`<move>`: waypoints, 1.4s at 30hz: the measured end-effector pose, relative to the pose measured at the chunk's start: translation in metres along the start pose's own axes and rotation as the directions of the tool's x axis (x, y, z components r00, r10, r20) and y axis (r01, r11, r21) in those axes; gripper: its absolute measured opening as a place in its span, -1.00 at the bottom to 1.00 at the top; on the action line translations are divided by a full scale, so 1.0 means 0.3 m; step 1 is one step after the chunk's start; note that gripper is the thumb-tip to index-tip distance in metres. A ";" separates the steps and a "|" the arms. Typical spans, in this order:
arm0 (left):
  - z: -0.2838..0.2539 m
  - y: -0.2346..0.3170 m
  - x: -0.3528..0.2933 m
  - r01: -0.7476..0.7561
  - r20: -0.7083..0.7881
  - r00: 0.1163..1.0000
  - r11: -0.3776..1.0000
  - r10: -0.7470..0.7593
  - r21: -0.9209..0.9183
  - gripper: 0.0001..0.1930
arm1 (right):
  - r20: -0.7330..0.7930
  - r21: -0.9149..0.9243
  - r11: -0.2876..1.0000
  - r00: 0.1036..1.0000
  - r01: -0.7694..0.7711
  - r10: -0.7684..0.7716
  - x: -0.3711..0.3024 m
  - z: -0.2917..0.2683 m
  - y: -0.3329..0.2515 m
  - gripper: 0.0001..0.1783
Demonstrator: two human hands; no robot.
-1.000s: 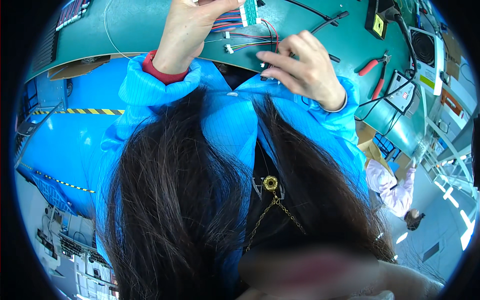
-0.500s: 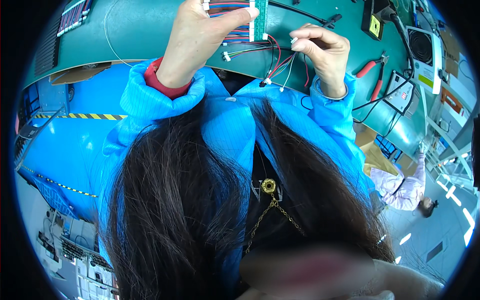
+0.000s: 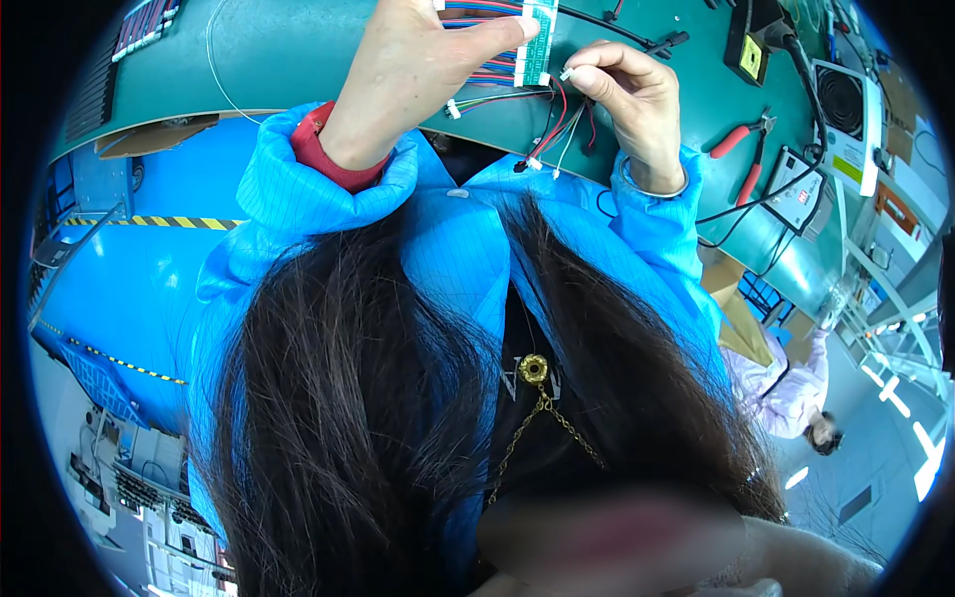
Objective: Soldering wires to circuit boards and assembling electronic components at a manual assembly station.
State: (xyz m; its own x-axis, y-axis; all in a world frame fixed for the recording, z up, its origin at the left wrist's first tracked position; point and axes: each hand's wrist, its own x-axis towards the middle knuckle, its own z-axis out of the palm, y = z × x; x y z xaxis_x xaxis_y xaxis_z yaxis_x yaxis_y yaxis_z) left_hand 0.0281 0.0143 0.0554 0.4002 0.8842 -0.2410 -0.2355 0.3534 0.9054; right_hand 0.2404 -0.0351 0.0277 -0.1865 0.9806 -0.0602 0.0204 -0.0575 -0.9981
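**Two hands on a wired connector strip above the green desk**

The left hand point(image 3: 418, 85) reaches up over the desk point(image 3: 288, 50), its grip closed on a small white-and-green connector strip point(image 3: 534, 40), pinched between thumb and fingers at the top of the view; coloured wires point(image 3: 487, 75) run from the strip across the palm side, red, blue and green among them. The right hand point(image 3: 632, 99) sits just beside the strip, its grip closed on a small white plug point(image 3: 565, 73) held between thumb and forefinger, touching or almost touching the strip's lower end; I cannot tell which. Thin red, black and white leads point(image 3: 552, 139) hang below this hand, ending in small white plugs; both wrists wear blue sleeves, the left with a red cuff point(image 3: 328, 159). Red-handled pliers point(image 3: 741, 139) lie on the desk well to the right; a black cable point(image 3: 637, 25) crosses behind the hands.
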 end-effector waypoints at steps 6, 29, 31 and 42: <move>0.005 0.005 -0.001 0.026 0.030 0.999 0.998 -0.028 0.061 -0.79 | 0.076 -0.076 0.997 0.997 -0.015 0.020 0.008 0.003 0.008 -0.84; 0.018 0.006 -0.012 -0.039 0.079 0.996 0.999 0.037 0.016 -0.84 | 0.023 -0.035 0.999 1.000 -0.018 0.019 -0.013 0.011 0.004 -0.87; 0.023 0.009 -0.014 -0.037 0.065 0.997 0.999 0.035 0.021 -0.83 | 0.015 -0.014 1.000 1.000 -0.018 0.018 -0.018 0.015 -0.004 -0.87; 0.038 0.020 -0.018 -0.020 0.021 1.000 0.989 0.017 0.148 -0.80 | -0.033 -0.012 1.000 0.999 0.005 -0.005 -0.032 0.026 -0.002 -0.88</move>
State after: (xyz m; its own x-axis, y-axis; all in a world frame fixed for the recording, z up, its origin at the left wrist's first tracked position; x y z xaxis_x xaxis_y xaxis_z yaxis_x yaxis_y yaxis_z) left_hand 0.0345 0.0081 0.0662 0.4142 0.8837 -0.2179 -0.1096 0.2861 0.9519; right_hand 0.2344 -0.0460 0.0287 -0.1541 0.9865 -0.0547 0.0312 -0.0505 -0.9982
